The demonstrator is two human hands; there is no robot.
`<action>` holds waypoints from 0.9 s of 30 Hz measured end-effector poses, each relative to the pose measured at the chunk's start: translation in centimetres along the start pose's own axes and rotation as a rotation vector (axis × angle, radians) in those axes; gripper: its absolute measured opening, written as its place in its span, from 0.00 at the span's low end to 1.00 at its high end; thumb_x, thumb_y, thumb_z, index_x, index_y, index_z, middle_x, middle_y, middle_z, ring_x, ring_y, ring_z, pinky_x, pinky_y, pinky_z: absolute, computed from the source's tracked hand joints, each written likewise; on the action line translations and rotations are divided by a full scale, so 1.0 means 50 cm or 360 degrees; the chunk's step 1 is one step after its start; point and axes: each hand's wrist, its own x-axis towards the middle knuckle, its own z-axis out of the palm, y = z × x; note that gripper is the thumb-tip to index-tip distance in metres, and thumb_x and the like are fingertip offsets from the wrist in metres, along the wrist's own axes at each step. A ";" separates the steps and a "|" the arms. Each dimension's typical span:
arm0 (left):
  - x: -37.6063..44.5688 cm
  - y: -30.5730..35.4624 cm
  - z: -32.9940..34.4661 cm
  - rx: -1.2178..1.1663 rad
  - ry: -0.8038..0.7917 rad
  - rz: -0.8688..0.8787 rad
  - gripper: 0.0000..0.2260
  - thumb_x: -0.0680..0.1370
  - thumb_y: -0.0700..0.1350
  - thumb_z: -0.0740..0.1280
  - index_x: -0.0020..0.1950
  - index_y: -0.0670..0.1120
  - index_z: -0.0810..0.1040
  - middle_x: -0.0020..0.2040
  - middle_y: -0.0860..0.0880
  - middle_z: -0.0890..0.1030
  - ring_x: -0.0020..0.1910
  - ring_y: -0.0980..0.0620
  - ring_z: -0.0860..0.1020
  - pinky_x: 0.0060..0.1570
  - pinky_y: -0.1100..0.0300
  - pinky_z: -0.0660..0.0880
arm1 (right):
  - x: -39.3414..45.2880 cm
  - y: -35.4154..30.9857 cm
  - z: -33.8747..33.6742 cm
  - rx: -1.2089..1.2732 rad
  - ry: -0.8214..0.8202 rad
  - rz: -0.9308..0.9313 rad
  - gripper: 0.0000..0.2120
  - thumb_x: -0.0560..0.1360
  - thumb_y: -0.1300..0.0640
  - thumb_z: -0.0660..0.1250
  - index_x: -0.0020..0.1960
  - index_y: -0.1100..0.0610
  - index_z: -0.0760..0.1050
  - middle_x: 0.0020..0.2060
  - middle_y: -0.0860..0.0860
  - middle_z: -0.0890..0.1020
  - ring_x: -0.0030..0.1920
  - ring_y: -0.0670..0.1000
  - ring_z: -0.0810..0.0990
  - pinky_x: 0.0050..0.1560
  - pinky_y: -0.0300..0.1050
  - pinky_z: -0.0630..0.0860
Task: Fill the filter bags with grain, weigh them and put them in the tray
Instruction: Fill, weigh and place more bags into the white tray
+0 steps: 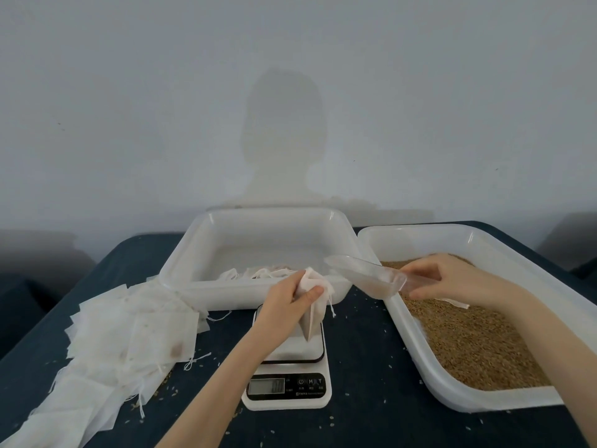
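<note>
My left hand (pixel 290 297) grips a white filter bag (pixel 312 313) by its upper part, its bottom tip touching the platform of the white digital scale (pixel 287 379). My right hand (pixel 452 279) holds a clear plastic scoop (pixel 368 276) by the handle, its mouth pointing left toward the bag's top. The scoop carries some grain. Brown grain (pixel 475 341) fills the white tray on the right (pixel 420 360). Behind the scale stands another white tray (pixel 200 253) with a few filled bags (pixel 258 272) lying along its near side.
A heap of empty filter bags (pixel 129 337) with strings sprawls over the left of the dark table (pixel 365 383). Loose grains are scattered on the cloth around the scale. A plain wall rises right behind the trays.
</note>
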 end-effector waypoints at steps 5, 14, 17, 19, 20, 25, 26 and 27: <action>0.030 -0.012 -0.003 0.0046 0.0046 -0.0069 0.06 0.79 0.47 0.66 0.44 0.47 0.76 0.37 0.51 0.75 0.35 0.57 0.70 0.36 0.65 0.65 | -0.037 0.057 -0.015 0.0033 0.0149 0.0141 0.16 0.71 0.57 0.74 0.57 0.45 0.80 0.52 0.38 0.83 0.53 0.40 0.81 0.60 0.43 0.74; 0.004 -0.102 -0.023 0.0358 -0.0062 -0.0205 0.14 0.73 0.33 0.64 0.40 0.52 0.79 0.40 0.55 0.80 0.42 0.55 0.76 0.40 0.69 0.69 | -0.085 0.200 -0.025 -0.0408 0.0127 0.0685 0.13 0.71 0.59 0.73 0.54 0.51 0.75 0.49 0.45 0.80 0.48 0.44 0.79 0.49 0.39 0.76; -0.012 -0.127 -0.046 0.0496 -0.0074 -0.0224 0.14 0.73 0.36 0.66 0.42 0.57 0.77 0.42 0.58 0.80 0.42 0.62 0.76 0.39 0.71 0.68 | -0.076 0.210 -0.004 -0.0518 0.0046 0.0804 0.09 0.72 0.59 0.72 0.49 0.51 0.75 0.47 0.48 0.80 0.47 0.46 0.80 0.48 0.39 0.77; -0.020 -0.129 -0.061 0.0437 -0.0124 -0.0232 0.12 0.72 0.41 0.70 0.47 0.59 0.75 0.48 0.60 0.80 0.47 0.64 0.76 0.43 0.73 0.68 | -0.069 0.206 0.010 -0.0523 0.0028 0.0848 0.10 0.71 0.58 0.73 0.48 0.50 0.75 0.47 0.48 0.80 0.47 0.46 0.79 0.50 0.42 0.77; -0.023 -0.129 -0.070 0.0420 -0.0145 -0.0231 0.15 0.71 0.43 0.72 0.51 0.59 0.74 0.51 0.61 0.79 0.51 0.65 0.75 0.47 0.75 0.68 | -0.065 0.202 0.016 -0.0527 0.0021 0.0863 0.10 0.70 0.58 0.74 0.47 0.50 0.75 0.47 0.47 0.80 0.47 0.45 0.79 0.51 0.42 0.77; -0.054 -0.142 -0.123 0.0421 -0.0230 -0.0201 0.26 0.71 0.44 0.74 0.61 0.63 0.67 0.60 0.65 0.73 0.58 0.74 0.68 0.52 0.82 0.62 | -0.055 0.182 0.034 -0.0810 -0.0096 0.0887 0.13 0.69 0.51 0.76 0.48 0.46 0.74 0.48 0.43 0.77 0.48 0.41 0.76 0.46 0.34 0.74; -0.061 -0.145 -0.133 0.0426 -0.0223 -0.0196 0.26 0.71 0.44 0.74 0.61 0.63 0.67 0.60 0.65 0.73 0.59 0.74 0.68 0.52 0.82 0.62 | -0.053 0.178 0.034 -0.0868 -0.0105 0.0893 0.12 0.69 0.48 0.75 0.49 0.46 0.75 0.48 0.43 0.78 0.48 0.41 0.77 0.48 0.35 0.75; -0.067 -0.147 -0.143 0.0418 -0.0202 -0.0186 0.25 0.72 0.44 0.74 0.60 0.63 0.68 0.60 0.66 0.73 0.59 0.75 0.68 0.53 0.81 0.63 | -0.052 0.173 0.034 -0.0916 -0.0097 0.0898 0.12 0.70 0.46 0.74 0.50 0.47 0.76 0.47 0.44 0.79 0.48 0.42 0.77 0.50 0.36 0.76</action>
